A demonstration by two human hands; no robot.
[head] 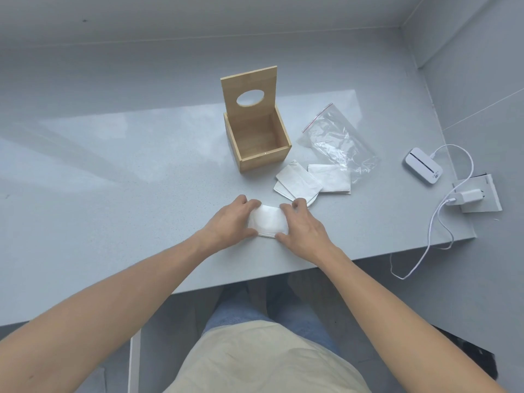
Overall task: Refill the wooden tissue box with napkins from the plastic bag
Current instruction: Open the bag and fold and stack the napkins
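Note:
A wooden tissue box [263, 157] stands open on the grey table [113, 171], its lid with an oval hole tilted upright at the back; the inside looks empty. To its right lies a clear plastic bag [337, 137] with a red zip strip. Loose white napkins [297, 181] lie in front of the bag. Near the table's front edge a small stack of napkins [268, 221] sits between my hands: my left hand [229, 222] grips its left side, and its right side is gripped by my right hand [304, 226], fingers curled over the top.
At the right end of the table lie a white pocket device [422, 165], a white charger plug [467, 195] on a raised socket panel, and a white cable [433, 222] that hangs over the table edge. Grey walls close the back and right.

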